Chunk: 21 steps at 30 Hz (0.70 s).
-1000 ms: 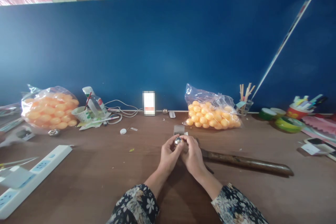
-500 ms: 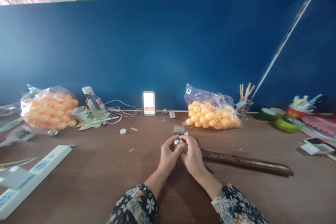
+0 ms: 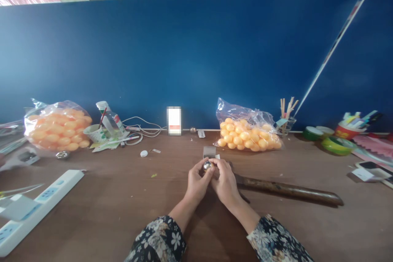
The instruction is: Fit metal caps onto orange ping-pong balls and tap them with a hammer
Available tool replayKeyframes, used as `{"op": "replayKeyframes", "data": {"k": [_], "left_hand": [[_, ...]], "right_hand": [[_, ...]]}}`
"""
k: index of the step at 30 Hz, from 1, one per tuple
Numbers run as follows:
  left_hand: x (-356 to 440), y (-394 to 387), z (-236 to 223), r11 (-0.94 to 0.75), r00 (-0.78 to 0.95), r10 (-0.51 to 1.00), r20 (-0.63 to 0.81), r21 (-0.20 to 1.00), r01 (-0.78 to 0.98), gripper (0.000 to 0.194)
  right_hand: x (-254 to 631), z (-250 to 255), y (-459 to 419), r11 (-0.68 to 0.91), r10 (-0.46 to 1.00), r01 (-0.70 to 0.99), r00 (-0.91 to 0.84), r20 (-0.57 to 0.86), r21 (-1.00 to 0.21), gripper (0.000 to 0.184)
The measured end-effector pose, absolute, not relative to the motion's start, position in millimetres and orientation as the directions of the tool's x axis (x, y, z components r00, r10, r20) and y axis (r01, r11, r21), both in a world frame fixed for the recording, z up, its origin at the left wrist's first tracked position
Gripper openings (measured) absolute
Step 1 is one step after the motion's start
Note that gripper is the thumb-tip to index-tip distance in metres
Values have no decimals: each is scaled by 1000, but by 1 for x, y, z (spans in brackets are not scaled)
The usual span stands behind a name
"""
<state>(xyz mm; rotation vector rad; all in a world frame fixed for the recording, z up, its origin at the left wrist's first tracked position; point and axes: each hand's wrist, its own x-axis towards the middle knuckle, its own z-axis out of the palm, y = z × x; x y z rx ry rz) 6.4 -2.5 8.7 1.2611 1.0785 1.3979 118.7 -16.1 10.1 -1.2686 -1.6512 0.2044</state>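
Between my left hand (image 3: 198, 182) and my right hand (image 3: 225, 182), a shiny metal ball (image 3: 208, 166) is held by the fingers of both. A bit of yellow shows at its lower edge; what that belongs to is hidden. Just beyond my fingertips stands a small grey metal piece (image 3: 209, 151) with a pale scrap beside it. A tool with a dark wooden handle (image 3: 288, 189) lies to the right, its metal head partly behind my right hand.
Bags of orange balls stand at the left (image 3: 61, 131) and right (image 3: 245, 133) along a blue partition (image 3: 184, 57). A white power strip (image 3: 46, 204) lies front left. Tape rolls (image 3: 337, 145), a pen cup (image 3: 350, 131) and a phone (image 3: 373, 168) are at the right.
My hands and the metal ball stay almost in place; the ball shifts only very slightly. A blurred shape appears at the far left edge.
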Motion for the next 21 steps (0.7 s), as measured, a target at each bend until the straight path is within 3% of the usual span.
{"op": "replayKeyframes", "data": {"k": [9,14,21], "left_hand": [[5,-2,5,-200,-15,980,200,980,-12,47],[4,-3,8,-266,-70,960,270,962,60,40],[7,-2,5,-174,-42,984,171,977,-120,50]], "right_hand": [[119,12,-18,437,805,631,43,591,-641,30],[119,12,-18,447,802,625,37,596,-640,31],[120,8,-16,443,802,630,41,596,-638,32]]}}
